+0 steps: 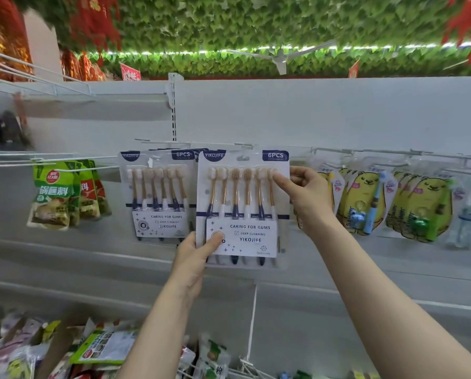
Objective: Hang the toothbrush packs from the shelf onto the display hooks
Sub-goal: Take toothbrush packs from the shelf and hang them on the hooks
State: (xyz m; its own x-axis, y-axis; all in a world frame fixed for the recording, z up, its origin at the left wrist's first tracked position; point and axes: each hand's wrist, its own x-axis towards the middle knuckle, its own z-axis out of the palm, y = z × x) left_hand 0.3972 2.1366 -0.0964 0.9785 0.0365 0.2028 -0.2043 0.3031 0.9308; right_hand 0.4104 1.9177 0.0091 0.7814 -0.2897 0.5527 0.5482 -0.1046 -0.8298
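Pinching the six-brush toothbrush pack (242, 209), left hand (196, 258) grips its bottom corner, right hand (305, 195) its upper edge.

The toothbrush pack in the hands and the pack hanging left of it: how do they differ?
The held pack is pinched by both hands, the left hand at its lower left corner, the right hand at its upper right edge; the hung pack is touched by no hand. The held pack lies in front and covers the hung pack's right edge. More packs show behind the hung pack. Both hold six YIKOJIFE brushes.
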